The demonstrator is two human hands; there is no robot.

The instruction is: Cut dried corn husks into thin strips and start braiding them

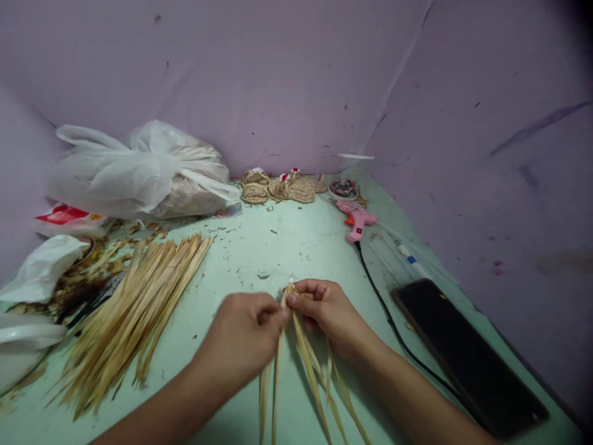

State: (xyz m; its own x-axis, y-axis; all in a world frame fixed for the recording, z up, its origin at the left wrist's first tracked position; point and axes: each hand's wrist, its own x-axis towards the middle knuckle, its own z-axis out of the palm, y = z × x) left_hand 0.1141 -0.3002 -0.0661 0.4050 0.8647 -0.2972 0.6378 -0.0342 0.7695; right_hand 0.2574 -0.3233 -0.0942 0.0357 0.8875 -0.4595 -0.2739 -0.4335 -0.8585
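A bundle of dried straw-coloured leaf strips [303, 346] hangs down from between my two hands, its loose ends fanning toward me. My right hand [324, 309] pinches the gathered top of the strips, where a small white tip shows. Close beside it, my left hand [248, 330] is closed with thumb and fingertips on one or more strips at the left of the bundle. On the table to the left lies a thick pile of similar dried strips [139, 315], apart from my hands.
Plastic bags [152, 173] fill the back left. Woven straw pieces [296, 188] lie along the wall, near a small dish of beads [343, 189]. At right are a pink glue gun [356, 217] with a black cord and a dark phone [467, 352]. Leaf scraps litter the left side.
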